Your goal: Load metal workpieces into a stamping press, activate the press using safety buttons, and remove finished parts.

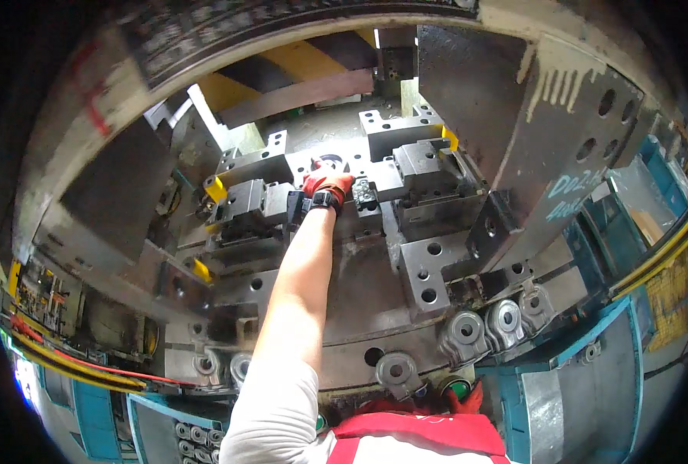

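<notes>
My left arm reaches far forward into a press. My left hand [328,182], in a red glove with a black band at the wrist, is at the middle of the metal die [363,151]. Its fingers close on a round, dark-centred metal part [333,159], mostly hidden by the glove. Low at the right, beside my body, my right hand [468,398] shows as a red glove with fingers apart. It is next to a green push button [454,388] on the press front, and nothing shows in it.
Steel die blocks [429,166] flank the left hand, below a yellow-and-black striped bar [290,69]. Several ring-shaped metal parts [465,330] line the front ledge. Blue bins [599,379] stand at both sides; the left one [158,421] holds more parts.
</notes>
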`<state>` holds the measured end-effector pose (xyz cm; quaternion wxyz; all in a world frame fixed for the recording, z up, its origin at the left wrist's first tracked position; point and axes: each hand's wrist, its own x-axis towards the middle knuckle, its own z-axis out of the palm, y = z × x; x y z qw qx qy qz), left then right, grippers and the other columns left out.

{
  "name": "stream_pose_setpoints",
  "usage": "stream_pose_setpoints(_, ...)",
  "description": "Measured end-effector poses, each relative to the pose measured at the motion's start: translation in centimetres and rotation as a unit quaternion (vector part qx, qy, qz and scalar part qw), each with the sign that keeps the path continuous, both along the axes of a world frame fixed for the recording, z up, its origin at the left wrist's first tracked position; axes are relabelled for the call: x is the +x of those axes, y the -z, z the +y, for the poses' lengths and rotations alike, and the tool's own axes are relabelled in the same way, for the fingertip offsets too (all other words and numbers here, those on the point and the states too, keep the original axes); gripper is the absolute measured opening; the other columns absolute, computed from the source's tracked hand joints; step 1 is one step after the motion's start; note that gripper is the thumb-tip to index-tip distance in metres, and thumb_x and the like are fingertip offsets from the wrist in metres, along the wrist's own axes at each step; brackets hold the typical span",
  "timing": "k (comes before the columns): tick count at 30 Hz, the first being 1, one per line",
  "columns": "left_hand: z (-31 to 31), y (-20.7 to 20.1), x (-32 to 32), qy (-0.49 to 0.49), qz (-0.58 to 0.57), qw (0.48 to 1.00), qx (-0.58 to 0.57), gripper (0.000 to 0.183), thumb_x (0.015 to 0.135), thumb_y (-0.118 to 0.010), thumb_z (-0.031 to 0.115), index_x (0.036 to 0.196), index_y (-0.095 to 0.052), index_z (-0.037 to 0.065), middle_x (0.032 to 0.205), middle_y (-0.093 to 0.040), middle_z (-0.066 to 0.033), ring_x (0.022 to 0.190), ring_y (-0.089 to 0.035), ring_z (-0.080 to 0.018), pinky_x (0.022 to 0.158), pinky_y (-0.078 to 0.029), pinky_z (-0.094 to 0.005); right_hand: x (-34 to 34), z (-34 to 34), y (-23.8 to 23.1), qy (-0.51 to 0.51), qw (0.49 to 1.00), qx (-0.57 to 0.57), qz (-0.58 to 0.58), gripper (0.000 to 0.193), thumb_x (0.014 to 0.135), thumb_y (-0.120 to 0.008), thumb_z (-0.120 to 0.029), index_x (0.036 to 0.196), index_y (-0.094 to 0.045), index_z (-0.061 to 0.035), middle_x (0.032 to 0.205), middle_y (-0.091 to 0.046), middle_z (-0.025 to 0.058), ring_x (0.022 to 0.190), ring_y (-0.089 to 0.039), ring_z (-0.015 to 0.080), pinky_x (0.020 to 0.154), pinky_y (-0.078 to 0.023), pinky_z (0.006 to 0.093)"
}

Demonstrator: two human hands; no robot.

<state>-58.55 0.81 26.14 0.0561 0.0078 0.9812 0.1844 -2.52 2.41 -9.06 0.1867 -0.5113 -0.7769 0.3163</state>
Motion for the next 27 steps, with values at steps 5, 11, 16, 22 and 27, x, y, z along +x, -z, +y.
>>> stream_pose_setpoints(5, 0.5, -1.0, 0.0, 0.030, 0.030, 0.999, 0.016, 0.114, 0.060, -0.068, 0.058, 0.144, -0.008, 0.008, 0.128, -0.047, -0.0227, 0.113, -0.052, -0.0320, 0.090, -0.045, -0.0377, -0.8, -0.2, -1.9, 0.021, 0.999, -0.037, -0.006, 0.106, 0.061, -0.072, -0.057, 0.138, -0.024, -0.0018, 0.130, -0.036, 0.0290, 0.121, -0.033, 0.0431, 0.101, -0.028, 0.0486)
stream_pose_setpoints(11, -3.0, 0.2, 2.0, 0.038, 0.245, 0.955, 0.162, 0.113, 0.058, -0.076, 0.048, 0.141, -0.012, 0.005, 0.113, -0.053, -0.0265, 0.100, -0.057, -0.0362, 0.085, -0.047, -0.0413, -0.8, 0.8, -3.2, -0.037, 0.995, -0.089, -0.021, 0.106, 0.063, -0.074, -0.052, 0.139, -0.021, 0.0000, 0.133, -0.032, 0.0300, 0.124, -0.031, 0.0429, 0.102, -0.027, 0.0468)
stream_pose_setpoints(16, -8.6, -1.1, 11.9, 0.181, 0.348, 0.886, 0.245, 0.108, 0.059, -0.074, 0.048, 0.141, -0.017, 0.006, 0.099, -0.058, -0.0211, 0.092, -0.057, -0.0361, 0.077, -0.046, -0.0434, -0.9, 4.3, -7.2, -0.095, 0.982, -0.159, -0.028, 0.085, 0.069, -0.074, -0.042, 0.132, -0.037, 0.0019, 0.125, -0.044, 0.0267, 0.118, -0.042, 0.0368, 0.099, -0.033, 0.0414)
stream_pose_setpoints(22, -19.2, 3.7, 27.7, 0.269, 0.208, 0.887, 0.312, 0.102, 0.056, -0.079, 0.034, 0.136, -0.026, 0.000, 0.121, -0.049, -0.0240, 0.110, -0.051, -0.0369, 0.092, -0.042, -0.0407, -8.4, 0.0, -16.3, -0.197, 0.948, -0.096, 0.230, 0.066, 0.079, -0.067, -0.028, 0.131, -0.039, 0.0000, 0.122, -0.048, 0.0222, 0.114, -0.045, 0.0351, 0.097, -0.034, 0.0406)
stream_pose_setpoints(27, -27.6, 9.0, 34.1, 0.170, 0.096, 0.939, 0.282, 0.103, 0.056, -0.079, 0.035, 0.137, -0.024, 0.000, 0.120, -0.049, -0.0246, 0.108, -0.051, -0.0385, 0.089, -0.043, -0.0421, -12.6, -2.4, -12.0, -0.327, 0.924, 0.188, -0.060, 0.092, 0.070, -0.070, -0.044, 0.138, -0.024, -0.0022, 0.120, -0.046, 0.0247, 0.109, -0.045, 0.0376, 0.094, -0.036, 0.0418)
